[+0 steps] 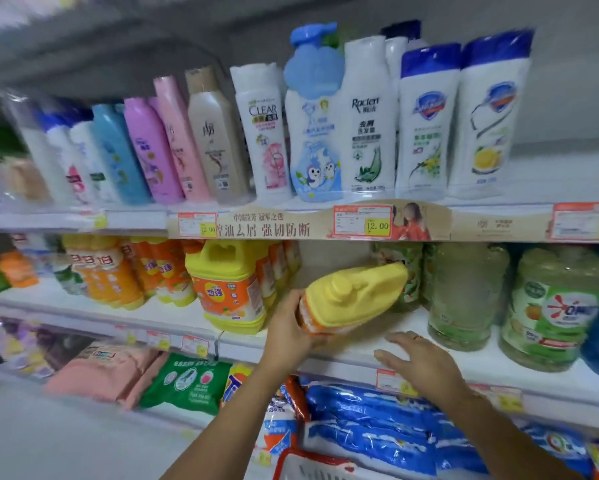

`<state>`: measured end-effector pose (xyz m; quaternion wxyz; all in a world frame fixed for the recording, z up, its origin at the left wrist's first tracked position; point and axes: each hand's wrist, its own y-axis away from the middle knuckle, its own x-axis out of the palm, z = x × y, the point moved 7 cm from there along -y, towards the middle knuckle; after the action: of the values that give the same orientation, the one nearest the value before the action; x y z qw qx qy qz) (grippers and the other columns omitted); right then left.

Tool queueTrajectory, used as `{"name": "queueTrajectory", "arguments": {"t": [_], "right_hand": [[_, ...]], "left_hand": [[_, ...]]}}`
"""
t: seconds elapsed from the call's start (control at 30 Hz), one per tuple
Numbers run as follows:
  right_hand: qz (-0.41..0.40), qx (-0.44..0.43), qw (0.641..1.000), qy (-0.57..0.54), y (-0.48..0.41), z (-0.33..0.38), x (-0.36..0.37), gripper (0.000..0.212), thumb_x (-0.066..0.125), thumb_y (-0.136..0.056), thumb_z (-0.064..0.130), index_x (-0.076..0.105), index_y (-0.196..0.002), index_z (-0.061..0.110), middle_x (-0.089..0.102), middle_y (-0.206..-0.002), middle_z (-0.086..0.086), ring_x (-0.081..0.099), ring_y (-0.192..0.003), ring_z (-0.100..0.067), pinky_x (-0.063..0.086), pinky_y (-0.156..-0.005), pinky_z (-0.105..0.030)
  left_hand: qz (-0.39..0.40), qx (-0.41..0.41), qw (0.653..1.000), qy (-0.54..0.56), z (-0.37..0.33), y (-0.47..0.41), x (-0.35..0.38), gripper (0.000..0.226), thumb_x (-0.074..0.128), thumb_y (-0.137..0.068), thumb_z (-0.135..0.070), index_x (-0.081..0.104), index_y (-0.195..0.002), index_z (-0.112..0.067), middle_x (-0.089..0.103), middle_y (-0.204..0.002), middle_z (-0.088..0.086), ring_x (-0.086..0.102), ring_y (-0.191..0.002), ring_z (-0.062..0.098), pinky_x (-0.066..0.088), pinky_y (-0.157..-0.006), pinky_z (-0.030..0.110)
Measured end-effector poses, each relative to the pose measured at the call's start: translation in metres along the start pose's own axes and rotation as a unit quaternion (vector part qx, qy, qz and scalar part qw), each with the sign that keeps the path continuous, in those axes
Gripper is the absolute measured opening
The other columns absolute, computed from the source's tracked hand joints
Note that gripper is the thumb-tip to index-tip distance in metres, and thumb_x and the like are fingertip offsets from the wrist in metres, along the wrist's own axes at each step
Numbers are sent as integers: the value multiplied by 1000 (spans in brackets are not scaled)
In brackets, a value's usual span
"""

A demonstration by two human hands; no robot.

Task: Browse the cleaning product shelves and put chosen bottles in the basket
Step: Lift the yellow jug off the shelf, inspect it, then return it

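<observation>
Yellow detergent jug (pixel 353 299) hangs tilted just above the middle shelf (pixel 492 362), the left grip (pixel 287 334) curled round its labelled side at nine o'clock. The right grip (pixel 422 365), flat and holding nothing, hovers at five o'clock. It should support the bulky body before lowering it to the basket (pixel 312 460) at six.

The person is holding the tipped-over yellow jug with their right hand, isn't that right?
Not quite. The left hand grips the tipped-over yellow jug; the right hand is open beside it and holds nothing. The head view shows this.
</observation>
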<state>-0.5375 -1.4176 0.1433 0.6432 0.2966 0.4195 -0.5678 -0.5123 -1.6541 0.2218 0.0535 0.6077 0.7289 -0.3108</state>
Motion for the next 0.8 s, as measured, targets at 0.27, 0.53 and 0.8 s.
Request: {"name": "queueTrajectory", "arguments": {"t": [0.27, 0.53, 0.8], "right_hand": [[-9, -10, 983, -182, 76, 40, -58, 76, 59, -80, 62, 30, -141, 27, 42, -143, 2, 43, -126, -10, 39, -96, -25], [-12, -72, 854, -515, 169, 91, -109, 82, 79, -66, 45, 31, -133, 48, 58, -123, 21, 60, -109, 1, 52, -80, -17], [-49, -92, 712, -695, 219, 119, -135, 114, 92, -32, 53, 39, -132, 36, 67, -119, 1, 65, -108, -21, 57, -75, -35]], "left_hand": [[65, 9, 995, 72, -67, 60, -8, 81, 93, -52, -22, 52, -120, -38, 64, -115, -16, 58, -107, -3, 48, -87, 16], [66, -56, 953, 292, -141, 133, -43, 84, 91, -39, -29, 59, -116, -19, 73, -106, -2, 69, -98, 17, 57, -72, 26], [70, -64, 907, 411, -192, 173, -53, 105, 95, -34, -46, 53, -127, -19, 69, -119, 4, 66, -108, 25, 56, -83, 46]]}}
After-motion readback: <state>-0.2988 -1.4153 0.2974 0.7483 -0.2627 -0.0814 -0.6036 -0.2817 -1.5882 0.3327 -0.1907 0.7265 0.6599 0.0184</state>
